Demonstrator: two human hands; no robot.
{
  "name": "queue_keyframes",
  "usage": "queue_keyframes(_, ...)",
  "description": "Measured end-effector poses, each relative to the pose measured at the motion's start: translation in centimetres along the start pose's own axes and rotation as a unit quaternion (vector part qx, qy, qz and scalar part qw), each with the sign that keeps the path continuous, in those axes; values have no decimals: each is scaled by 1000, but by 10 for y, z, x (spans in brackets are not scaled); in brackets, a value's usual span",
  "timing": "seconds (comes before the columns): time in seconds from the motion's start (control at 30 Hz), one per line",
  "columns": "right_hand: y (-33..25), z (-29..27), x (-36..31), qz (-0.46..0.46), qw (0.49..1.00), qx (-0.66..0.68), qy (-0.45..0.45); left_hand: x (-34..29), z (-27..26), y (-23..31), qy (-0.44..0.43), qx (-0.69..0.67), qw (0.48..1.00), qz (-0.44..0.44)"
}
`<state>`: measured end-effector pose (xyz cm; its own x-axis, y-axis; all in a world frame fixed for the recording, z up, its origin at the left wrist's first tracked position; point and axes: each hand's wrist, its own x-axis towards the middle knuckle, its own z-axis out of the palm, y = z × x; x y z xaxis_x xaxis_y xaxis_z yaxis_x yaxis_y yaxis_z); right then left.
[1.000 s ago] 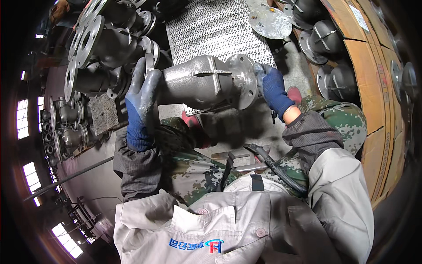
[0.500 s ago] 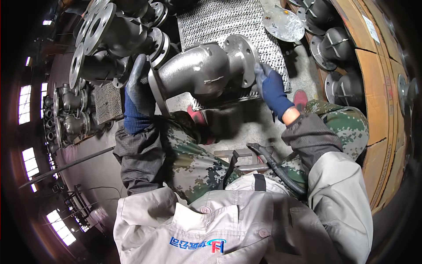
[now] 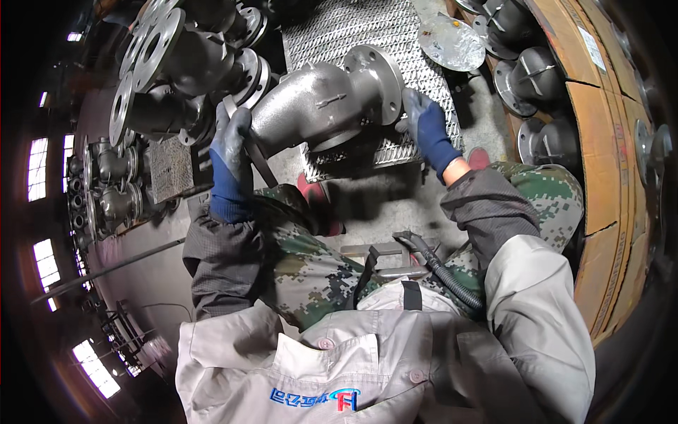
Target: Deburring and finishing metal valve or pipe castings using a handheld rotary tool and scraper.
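A grey cast-metal valve body (image 3: 300,106) is held between my two gloved hands, over the near part of a metal grating (image 3: 417,145). A raised arrow shows on its side. My left hand (image 3: 232,166), in a blue and grey glove, grips the rim of its left flange (image 3: 260,159); some fingers are hidden behind that flange. At the other end, my right hand (image 3: 431,131) has its fingers at the edge of the round right flange (image 3: 381,83), which has bolt holes.
More flanged valve bodies (image 3: 191,60) are stacked at the upper left, others (image 3: 537,74) at the right beside a cardboard box (image 3: 600,120). A round metal plate (image 3: 452,42) lies beyond the grating. A black hose (image 3: 452,275) runs near my lap.
The valve body has rolled about its length, bringing the arrow on its side into clearer view. It also shifted slightly up and left, with both hands staying at its flanges.
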<state>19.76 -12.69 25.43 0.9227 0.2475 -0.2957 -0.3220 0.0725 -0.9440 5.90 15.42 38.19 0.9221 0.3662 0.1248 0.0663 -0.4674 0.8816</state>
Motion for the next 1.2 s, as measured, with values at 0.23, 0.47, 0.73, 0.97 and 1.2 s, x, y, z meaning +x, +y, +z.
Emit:
queue_keyframes(0.23,-40,8,-15,25,998,-32,51,-10,14,48,155,-376,903,-140)
queue_keyframes(0.47,-59,-11,-3,16,999,-21,31,11,7,51,88,-512,832,-192)
queue_keyframes(0.73,-127,44,-89,-158,962,-192,-115,-11,32,62,76,-223,968,87)
queue_keyframes(0.97,-114,25,-102,-298,935,-180,-68,-3,24,111,65,-273,960,-2)
queue_keyframes(1.2,-127,-23,-87,-180,975,-114,-57,30,86,76,-24,-133,988,79)
